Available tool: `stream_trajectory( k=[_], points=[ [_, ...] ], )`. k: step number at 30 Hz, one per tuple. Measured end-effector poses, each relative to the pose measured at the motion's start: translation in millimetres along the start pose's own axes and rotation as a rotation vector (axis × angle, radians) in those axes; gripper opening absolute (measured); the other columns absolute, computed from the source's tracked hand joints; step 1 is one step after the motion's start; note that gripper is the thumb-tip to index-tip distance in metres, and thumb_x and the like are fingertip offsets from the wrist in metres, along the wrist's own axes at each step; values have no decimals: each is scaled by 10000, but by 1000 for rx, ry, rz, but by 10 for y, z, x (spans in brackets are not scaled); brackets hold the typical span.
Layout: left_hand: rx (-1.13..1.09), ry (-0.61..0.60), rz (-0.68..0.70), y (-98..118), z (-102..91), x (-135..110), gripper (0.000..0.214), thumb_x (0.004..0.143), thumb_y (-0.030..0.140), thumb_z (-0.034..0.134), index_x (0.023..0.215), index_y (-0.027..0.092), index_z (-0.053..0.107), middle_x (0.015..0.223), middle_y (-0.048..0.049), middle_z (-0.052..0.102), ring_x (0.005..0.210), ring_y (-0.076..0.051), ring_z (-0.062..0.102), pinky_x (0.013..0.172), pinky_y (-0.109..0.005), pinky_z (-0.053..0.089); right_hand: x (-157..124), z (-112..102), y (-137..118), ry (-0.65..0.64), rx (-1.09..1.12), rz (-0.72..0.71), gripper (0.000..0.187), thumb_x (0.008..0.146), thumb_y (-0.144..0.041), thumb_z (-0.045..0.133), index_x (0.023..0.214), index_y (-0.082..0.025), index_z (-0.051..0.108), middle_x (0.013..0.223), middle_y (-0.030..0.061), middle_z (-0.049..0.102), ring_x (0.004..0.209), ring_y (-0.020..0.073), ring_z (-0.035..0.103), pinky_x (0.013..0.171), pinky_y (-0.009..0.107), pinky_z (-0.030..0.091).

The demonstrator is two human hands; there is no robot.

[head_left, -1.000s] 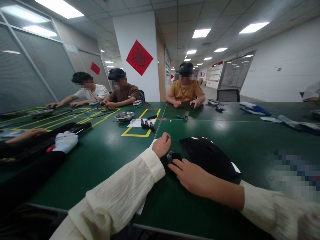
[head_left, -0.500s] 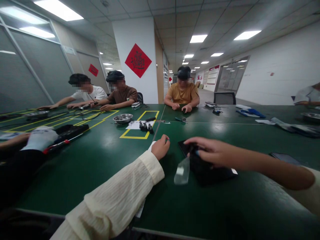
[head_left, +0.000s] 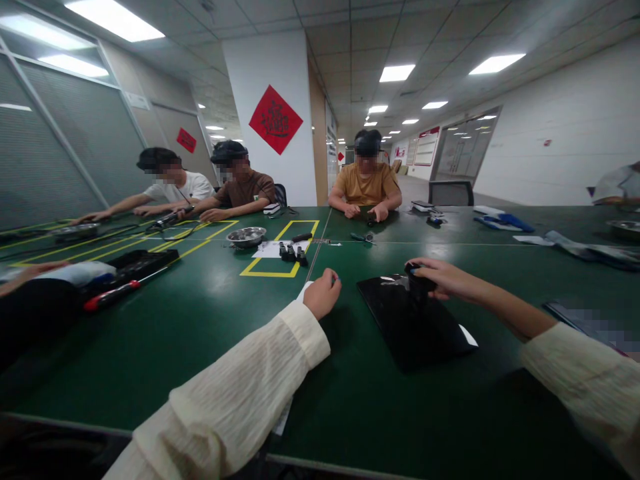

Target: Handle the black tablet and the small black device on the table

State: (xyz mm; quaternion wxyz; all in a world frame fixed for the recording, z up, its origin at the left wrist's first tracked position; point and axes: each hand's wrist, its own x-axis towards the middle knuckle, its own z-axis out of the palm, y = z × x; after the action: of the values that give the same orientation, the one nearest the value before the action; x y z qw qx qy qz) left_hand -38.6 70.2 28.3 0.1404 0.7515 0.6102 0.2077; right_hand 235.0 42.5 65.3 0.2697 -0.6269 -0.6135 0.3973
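My right hand (head_left: 445, 277) is closed around a small black object (head_left: 419, 283), whose kind I cannot make out. It is above the far end of a flat, glossy black pouch or sheet (head_left: 415, 333). Beside the object, a clear crinkled patch (head_left: 397, 282) catches the light. My left hand (head_left: 323, 293) rests on the green table (head_left: 340, 400) with curled fingers; their inner side is hidden. White paper (head_left: 283, 419) shows under the left forearm.
Ahead lie several black cylindrical parts (head_left: 293, 253), a metal bowl (head_left: 247, 237) and pliers (head_left: 361, 237). At left, a co-worker's arm reaches beside a black tray (head_left: 143, 265) and a red-handled screwdriver (head_left: 113, 295). A phone-like slab (head_left: 575, 320) lies right. Co-workers sit opposite.
My right hand has moved up and to the right with the black object, uncovering more of the black pouch or sheet. The clear bag no longer hangs at its near left. My left hand stays put.
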Motion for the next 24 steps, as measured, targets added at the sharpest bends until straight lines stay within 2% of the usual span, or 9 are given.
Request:
stream_trajectory(
  k=[3,6,11,16,19,21,22,23,24],
  points=[
    [1,-4,10,-6,-1,3,173,879,301,341,972,229,469,739,3,653,682,-158,611,647,-262,390,-38,11,-27,-2,-50,-21,414,849,-319,441,1253,-229,417,673,-21,515,427,45,467,338,119,305],
    [7,0,21,-20,6,7,169,879,298,340,968,231,466,736,7,649,670,-155,607,634,-257,384,-19,12,-12,7,-75,-51,441,834,-351,476,1246,-200,429,624,-34,497,399,46,445,326,131,296],
    [22,7,35,-21,8,8,165,879,299,329,957,232,459,723,11,641,647,-152,599,597,-250,370,34,48,51,-103,-122,-66,390,843,-345,462,1210,-227,405,690,-34,485,413,46,465,328,135,322],
    [38,1,41,7,-8,-9,155,870,302,346,940,235,467,711,14,636,636,-152,593,583,-247,356,-110,278,-32,-49,-75,46,344,872,-309,384,1200,-218,342,717,-21,467,439,71,513,358,171,411],
    [54,5,41,8,-8,-12,159,871,302,343,942,236,468,710,13,634,627,-153,591,570,-246,348,-259,417,-151,-138,-35,89,399,890,-390,362,1240,-215,284,708,-4,495,445,107,545,376,215,453],
    [69,7,42,0,-4,-8,169,873,301,338,951,233,471,720,9,639,635,-153,592,569,-244,347,-298,386,-196,-196,-15,77,447,906,-484,275,1265,-219,256,730,22,542,448,127,561,405,252,477],
    [76,7,45,-4,-2,-5,174,873,299,337,957,233,473,728,7,642,644,-153,594,571,-243,349,-283,323,-192,-154,-27,64,471,910,-512,215,1273,-215,252,758,41,565,452,132,566,423,267,484],
    [84,5,49,-7,1,-3,178,873,300,338,963,232,476,738,6,646,656,-153,596,575,-242,351,-244,235,-164,-57,-71,41,490,914,-519,162,1274,-202,265,800,64,584,472,136,577,451,276,489],
    [91,3,54,-10,3,-1,184,873,302,340,969,232,480,750,4,651,668,-155,599,579,-242,354,-182,135,-110,96,-168,14,501,920,-503,127,1263,-178,293,845,89,596,507,142,591,487,280,491]
  ],
)
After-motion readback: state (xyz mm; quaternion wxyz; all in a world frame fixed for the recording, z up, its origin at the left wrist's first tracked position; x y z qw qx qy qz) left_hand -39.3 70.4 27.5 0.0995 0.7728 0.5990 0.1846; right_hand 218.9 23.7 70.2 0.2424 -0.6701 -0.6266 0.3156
